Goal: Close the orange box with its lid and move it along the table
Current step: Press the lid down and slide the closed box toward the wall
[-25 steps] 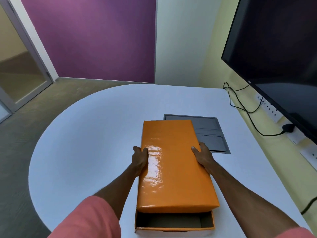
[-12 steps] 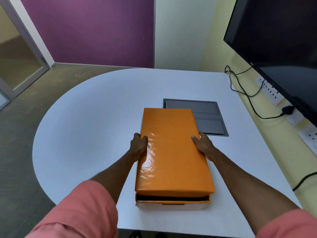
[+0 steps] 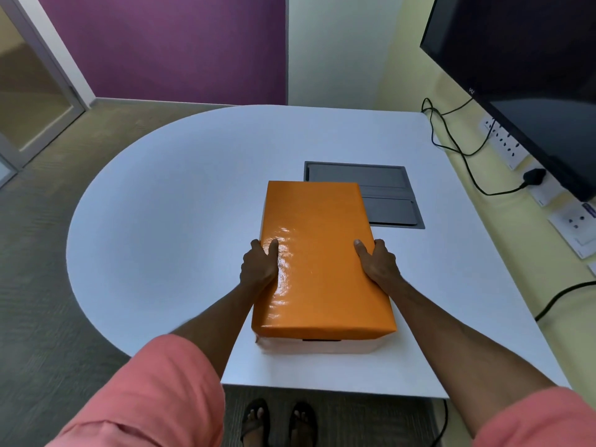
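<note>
A glossy orange lid [image 3: 319, 253] now covers the orange box, whose pale lower front [image 3: 322, 346] shows just beneath the lid's near edge. The box stands on the white table [image 3: 180, 214], near its front edge. My left hand [image 3: 259, 266] grips the lid's left long side, thumb on top. On the opposite long side, my right hand [image 3: 377, 262] holds it the same way. The inside of the box is hidden.
A grey recessed panel [image 3: 387, 195] is set in the table just behind and right of the box. Black cables [image 3: 458, 146] trail along the right edge below a wall screen [image 3: 529, 75] and sockets [image 3: 503, 143]. My sandalled feet show under the table's front edge.
The lid slid toward me and came down over the box, hiding the open near end. Both hands kept their grip on the lid's sides.
</note>
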{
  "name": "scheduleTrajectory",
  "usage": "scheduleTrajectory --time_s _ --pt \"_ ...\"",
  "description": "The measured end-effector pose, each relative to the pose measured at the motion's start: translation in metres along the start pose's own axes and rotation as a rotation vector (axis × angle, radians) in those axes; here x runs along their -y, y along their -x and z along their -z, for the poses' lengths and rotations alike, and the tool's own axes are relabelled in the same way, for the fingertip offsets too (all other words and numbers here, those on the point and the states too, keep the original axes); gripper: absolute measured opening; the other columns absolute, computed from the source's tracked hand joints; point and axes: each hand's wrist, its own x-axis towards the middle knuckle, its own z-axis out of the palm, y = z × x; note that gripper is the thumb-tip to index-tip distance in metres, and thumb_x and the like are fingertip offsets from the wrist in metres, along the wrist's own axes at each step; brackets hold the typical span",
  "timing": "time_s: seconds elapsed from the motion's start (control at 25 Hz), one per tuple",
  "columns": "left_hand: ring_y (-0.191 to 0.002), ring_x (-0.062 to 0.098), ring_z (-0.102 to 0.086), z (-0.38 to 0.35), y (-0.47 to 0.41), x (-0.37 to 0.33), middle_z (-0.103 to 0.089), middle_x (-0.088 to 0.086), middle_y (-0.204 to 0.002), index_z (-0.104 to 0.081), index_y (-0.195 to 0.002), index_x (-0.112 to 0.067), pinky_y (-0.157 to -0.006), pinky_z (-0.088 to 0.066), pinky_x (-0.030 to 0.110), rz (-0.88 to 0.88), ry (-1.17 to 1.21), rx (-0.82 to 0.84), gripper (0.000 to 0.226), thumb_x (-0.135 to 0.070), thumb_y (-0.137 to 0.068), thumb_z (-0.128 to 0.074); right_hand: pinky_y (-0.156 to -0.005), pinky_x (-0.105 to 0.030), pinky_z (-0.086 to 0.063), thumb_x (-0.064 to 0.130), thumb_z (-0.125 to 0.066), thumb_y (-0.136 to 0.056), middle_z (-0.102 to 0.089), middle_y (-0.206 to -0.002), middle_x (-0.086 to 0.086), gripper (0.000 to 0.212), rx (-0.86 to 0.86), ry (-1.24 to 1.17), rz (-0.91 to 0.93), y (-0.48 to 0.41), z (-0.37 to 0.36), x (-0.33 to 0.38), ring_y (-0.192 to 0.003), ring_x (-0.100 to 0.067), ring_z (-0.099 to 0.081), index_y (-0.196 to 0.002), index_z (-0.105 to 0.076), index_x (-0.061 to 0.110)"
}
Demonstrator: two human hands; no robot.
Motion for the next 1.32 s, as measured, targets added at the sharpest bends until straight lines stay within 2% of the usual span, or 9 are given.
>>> scheduleTrajectory --time_s 0.24,0.76,1.08,1.24,1.32 --pt "-0.118 0.040 -0.059 -0.006 0.017 0.008 -0.057 0.018 -0.135 -0.036 -0.140 -0.011 -0.098 -0.047 0.051 0.025 -0.209 -0.052 0.071 -0.064 -0.093 -0.032 -0.106 -0.056 -0.041 0.073 -0.039 -0.085 -0.043 -0.147 -0.017 0.088 -0.011 0.082 -0.024 0.017 -0.005 -0.012 -0.129 -0.042 -0.047 -0.153 -0.014 0.022" --pt "-0.114 0.035 -0.061 -0.018 0.021 0.024 -0.058 0.014 -0.131 -0.045 -0.129 -0.009 -0.094 -0.049 0.048 -0.066 -0.212 -0.129 0.067 -0.064 -0.092 -0.035 -0.097 -0.056 -0.046 0.071 -0.037 -0.086 -0.052 -0.138 -0.019 0.084 -0.123 0.219 0.069 0.021 -0.023 -0.026 -0.118 -0.043 -0.056 -0.147 -0.021 0.017" --pt "-0.117 0.036 -0.059 -0.018 0.019 0.025 -0.055 0.014 -0.133 -0.042 -0.131 -0.009 -0.095 -0.048 0.049 -0.065 -0.223 -0.118 0.067 -0.063 -0.092 -0.035 -0.095 -0.054 -0.047 0.072 -0.038 -0.085 -0.054 -0.136 -0.018 0.081 -0.135 0.244 0.053 0.019 -0.025 -0.026 -0.117 -0.042 -0.057 -0.142 -0.026 0.015" --pt "-0.124 0.037 -0.053 -0.011 0.006 0.021 -0.049 0.015 -0.140 -0.037 -0.135 -0.009 -0.100 -0.045 0.053 -0.066 -0.254 -0.093 0.072 -0.063 -0.087 -0.043 -0.103 -0.057 -0.041 0.072 -0.043 -0.083 -0.037 -0.151 -0.016 0.089 -0.114 0.282 0.058 0.011 -0.016 -0.016 -0.131 -0.040 -0.045 -0.150 -0.016 0.020" --pt "-0.139 0.037 -0.038 -0.003 -0.012 0.012 -0.032 0.015 -0.155 -0.022 -0.149 -0.010 -0.108 -0.037 0.054 -0.135 -0.248 -0.048 0.085 -0.062 -0.086 -0.047 -0.108 -0.058 -0.036 0.072 -0.045 -0.082 -0.021 -0.160 -0.011 0.094 -0.115 0.314 0.148 -0.002 -0.008 -0.001 -0.142 -0.037 -0.031 -0.153 -0.011 0.020"
